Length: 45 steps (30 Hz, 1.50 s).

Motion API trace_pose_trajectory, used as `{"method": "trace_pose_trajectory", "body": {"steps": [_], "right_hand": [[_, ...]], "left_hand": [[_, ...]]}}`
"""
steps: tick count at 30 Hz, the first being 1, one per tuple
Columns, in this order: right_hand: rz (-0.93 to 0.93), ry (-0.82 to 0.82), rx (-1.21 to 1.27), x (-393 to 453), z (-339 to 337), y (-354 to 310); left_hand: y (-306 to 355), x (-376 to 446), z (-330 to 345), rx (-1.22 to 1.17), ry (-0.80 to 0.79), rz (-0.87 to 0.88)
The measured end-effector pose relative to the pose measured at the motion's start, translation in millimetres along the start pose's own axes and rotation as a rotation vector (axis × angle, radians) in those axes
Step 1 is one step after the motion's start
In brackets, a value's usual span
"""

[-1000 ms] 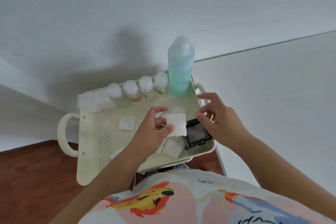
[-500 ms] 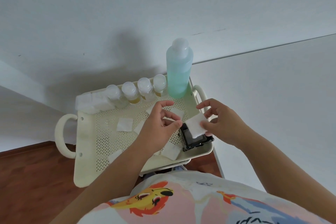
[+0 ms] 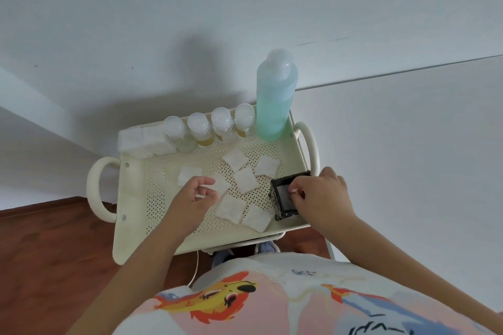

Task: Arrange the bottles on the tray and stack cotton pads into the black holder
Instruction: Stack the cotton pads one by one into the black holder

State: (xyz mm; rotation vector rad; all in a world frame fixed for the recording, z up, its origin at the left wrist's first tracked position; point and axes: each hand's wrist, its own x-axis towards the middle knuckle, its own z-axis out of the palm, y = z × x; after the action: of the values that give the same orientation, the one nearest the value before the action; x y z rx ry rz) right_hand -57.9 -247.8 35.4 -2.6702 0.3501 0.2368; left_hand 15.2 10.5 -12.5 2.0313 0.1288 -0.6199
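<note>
A cream perforated tray [image 3: 136,198] with looped handles holds a tall blue-green bottle [image 3: 276,100] at its back right and several small capped bottles [image 3: 209,128] in a row beside it. Several white square cotton pads [image 3: 245,181] lie scattered on the tray floor. The black holder [image 3: 283,197] stands at the tray's right edge with a pale pad inside. My right hand [image 3: 321,198] rests on the holder, fingertips pressing into its opening. My left hand [image 3: 196,198] hovers over the pads with fingers apart, holding nothing.
A wrapped pack of white pads [image 3: 141,139] sits at the tray's back left corner. The tray stands on a wire frame over a wooden floor [image 3: 40,253], close to white walls. A white cable [image 3: 196,266] hangs below the tray.
The pad passed from my left hand to my right and went down into the black holder. My left hand drew back left, empty, over the loose pads.
</note>
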Motion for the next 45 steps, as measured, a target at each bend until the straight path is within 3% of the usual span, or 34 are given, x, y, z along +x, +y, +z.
{"method": "trace_pose_trajectory", "body": {"steps": [4,9,12,15,17,20,28,33,38,45], "right_hand": [[-0.061,-0.049,-0.147,1,-12,-8],[-0.191,0.159,0.053,-2,-36,-23],[-0.315,-0.015,0.098,15,-27,-53],[-0.399,-0.304,-0.119,43,6,-89],[-0.418,-0.395,-0.342,54,32,-109],[-0.339,-0.424,-0.487,58,61,-124],[-0.261,-0.47,-0.515,52,111,-103],[-0.189,-0.459,-0.482,52,119,-94],[-0.129,-0.456,-0.335,51,118,-94],[-0.162,-0.378,0.345,42,85,-101]], "left_hand": [[-28,9,-22,0.302,0.074,0.01],[-63,10,-42,0.804,0.06,-0.05],[-75,5,-46,0.856,0.042,-0.087],[-80,1,-48,0.838,0.051,-0.059],[-82,-2,-48,0.806,0.049,-0.061],[-82,-7,-47,0.756,0.032,-0.069],[-82,-11,-47,0.553,0.039,-0.141],[-86,-11,-47,0.467,0.055,-0.079],[-85,-14,-48,0.339,0.038,-0.066],[-76,-12,-56,-0.125,0.07,-0.109]]}}
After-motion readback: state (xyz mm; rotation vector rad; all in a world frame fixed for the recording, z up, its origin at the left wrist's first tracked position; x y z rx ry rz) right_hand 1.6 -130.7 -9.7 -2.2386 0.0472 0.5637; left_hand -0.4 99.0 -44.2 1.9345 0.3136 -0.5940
